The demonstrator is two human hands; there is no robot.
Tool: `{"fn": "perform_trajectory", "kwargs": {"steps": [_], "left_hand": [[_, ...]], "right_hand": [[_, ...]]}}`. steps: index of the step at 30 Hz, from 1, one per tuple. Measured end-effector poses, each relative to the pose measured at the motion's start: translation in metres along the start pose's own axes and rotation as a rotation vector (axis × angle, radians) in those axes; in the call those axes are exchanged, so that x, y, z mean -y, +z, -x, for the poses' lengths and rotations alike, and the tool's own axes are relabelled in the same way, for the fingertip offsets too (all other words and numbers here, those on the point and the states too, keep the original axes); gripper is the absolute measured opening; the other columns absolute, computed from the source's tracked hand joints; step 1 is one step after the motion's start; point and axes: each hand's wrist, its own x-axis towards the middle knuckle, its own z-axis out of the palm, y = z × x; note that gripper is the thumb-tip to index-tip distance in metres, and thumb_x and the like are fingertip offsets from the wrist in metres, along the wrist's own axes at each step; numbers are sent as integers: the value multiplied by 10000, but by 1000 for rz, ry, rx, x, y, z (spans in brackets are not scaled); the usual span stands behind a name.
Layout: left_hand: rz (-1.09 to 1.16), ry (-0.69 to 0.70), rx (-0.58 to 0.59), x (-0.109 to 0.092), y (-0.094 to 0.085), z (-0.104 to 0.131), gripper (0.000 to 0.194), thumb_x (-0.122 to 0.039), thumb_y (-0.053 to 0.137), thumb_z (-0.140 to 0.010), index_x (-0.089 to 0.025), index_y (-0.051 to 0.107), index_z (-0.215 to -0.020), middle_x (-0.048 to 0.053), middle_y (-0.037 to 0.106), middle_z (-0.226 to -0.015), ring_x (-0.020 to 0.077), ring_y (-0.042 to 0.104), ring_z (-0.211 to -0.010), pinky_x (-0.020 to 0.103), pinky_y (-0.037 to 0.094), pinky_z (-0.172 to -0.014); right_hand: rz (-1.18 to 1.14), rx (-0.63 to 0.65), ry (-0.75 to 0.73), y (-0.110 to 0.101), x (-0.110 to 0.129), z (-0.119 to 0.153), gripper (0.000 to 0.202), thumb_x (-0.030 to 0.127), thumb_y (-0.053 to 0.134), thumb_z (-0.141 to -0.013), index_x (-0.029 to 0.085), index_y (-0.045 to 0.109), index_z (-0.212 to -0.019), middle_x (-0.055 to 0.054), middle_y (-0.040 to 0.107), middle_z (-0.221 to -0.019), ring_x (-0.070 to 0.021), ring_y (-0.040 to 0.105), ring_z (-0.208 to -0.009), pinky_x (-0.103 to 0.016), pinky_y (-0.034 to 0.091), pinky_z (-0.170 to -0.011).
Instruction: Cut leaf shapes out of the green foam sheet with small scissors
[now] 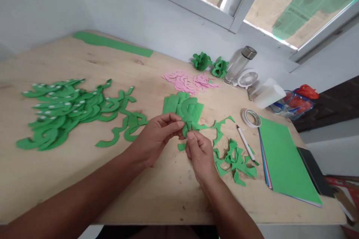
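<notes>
head view, piece: the curved green piece point(184, 109) is at the middle of the table point(157, 194), its arch over the near part of the slips point(168, 105), its lower end among the fingertips.
left hand: thumb and fingers of the left hand point(158, 132) are clamped on the piece at its near left edge.
right hand: thumb and fingers of the right hand point(200, 153) are drawn together just right of there, at the piece's lower end; what they pinch is hidden, so i cannot tell whether a small tool is in them.
weight: the piece looks like paper, so i judge it very light.
stiffness: it likely bends easily; the narrow arch should flop or crease first.
slip: probably dry and not slippery; a light pinch should do.
fragile spot: the thin curve could tear if pulled from both ends.
best hold: flat between thumb and fingertip on the broader lower end, clear of the arch.
left side: curls point(81, 106) lie overlapped, likely easiest to take singly by a raised tip.
right side: scraps point(235, 160) lie tangled near the pen point(245, 143); they look thin and apt to snag.
far side: a pink pile point(185, 81) lies beyond the slips.
</notes>
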Motion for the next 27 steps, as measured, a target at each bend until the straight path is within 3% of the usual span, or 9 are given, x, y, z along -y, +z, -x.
{"fn": "perform_trajectory", "kwargs": {"steps": [11, 27], "left_hand": [[44, -50, -10, 0, 2, 1, 203, -247, 909, -659, -194, 714, -678, -37, 643, -622, 115, 573, -608, 236, 487, -619], [42, -57, -21, 4, -1, 1, 220, -255, 920, -672, -199, 709, -702, -22, 661, -642, 133, 594, -635, 250, 507, -651]], "right_hand": [[20, -6, 8, 0, -2, 0, 564, 740, 596, -878, 213, 603, -676, 92, 325, -480, -98, 238, -450, -259, 184, -433], [-8, -37, -35, 0, -14, 1, 521, 666, 595, -927, 197, 684, -716, 85, 352, -485, -99, 248, -449, -256, 215, -441]]}}
